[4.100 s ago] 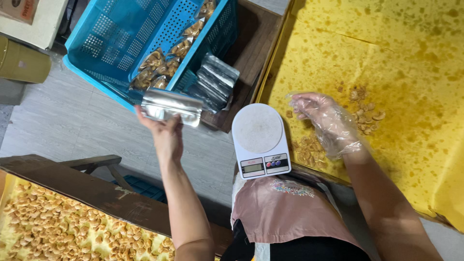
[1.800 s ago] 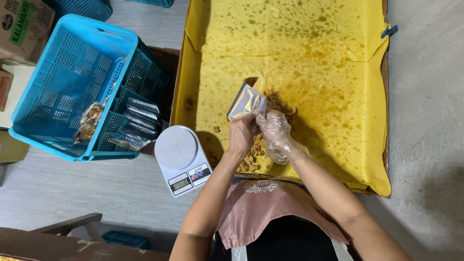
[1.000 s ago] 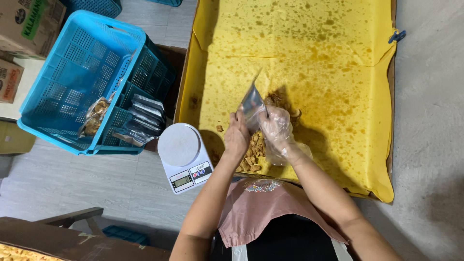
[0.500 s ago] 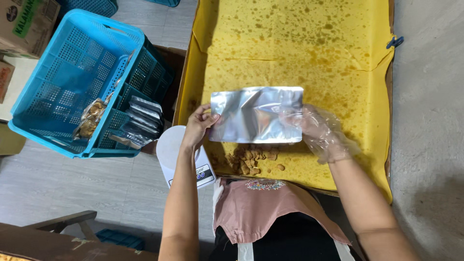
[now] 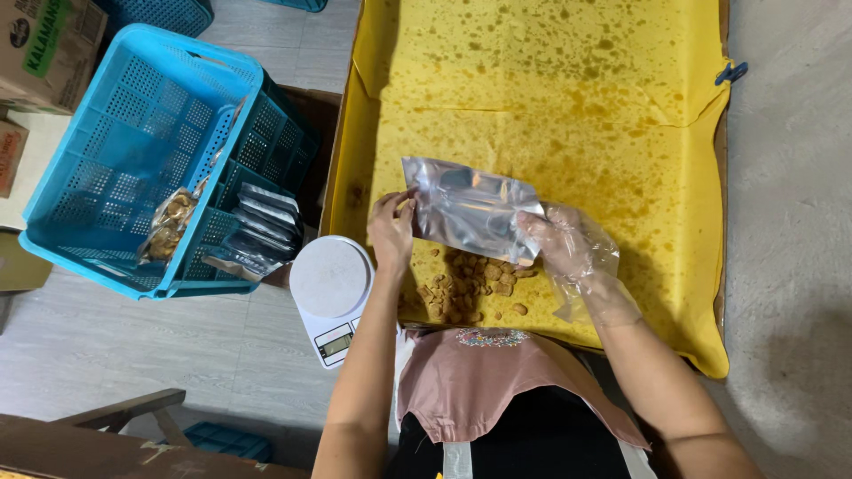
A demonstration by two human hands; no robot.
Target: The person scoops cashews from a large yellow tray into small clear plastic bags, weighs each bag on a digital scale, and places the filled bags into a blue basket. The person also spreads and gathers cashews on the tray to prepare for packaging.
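I hold a flat silver foil pouch [image 5: 469, 209] stretched between both hands above a yellow oil-stained sheet [image 5: 568, 98]. My left hand [image 5: 391, 231], bare, pinches the pouch's left edge. Gripping its right edge is my right hand [image 5: 561, 247], which wears a loose clear plastic glove. Under the pouch lies a small heap of brown fried snack pieces [image 5: 466, 284] on the sheet, near my body.
A white round-topped digital scale [image 5: 330, 286] stands left of the tray. Further left, a blue plastic crate [image 5: 133, 160] leans tilted, with a filled snack bag and several silver pouches [image 5: 257, 231] by it. Cardboard boxes [image 5: 44, 44] sit at top left.
The pouch was first bunched in both hands over the snack heap, then pulled wide and flat between them. It now sits slightly lower and tilted, my hands closer together.
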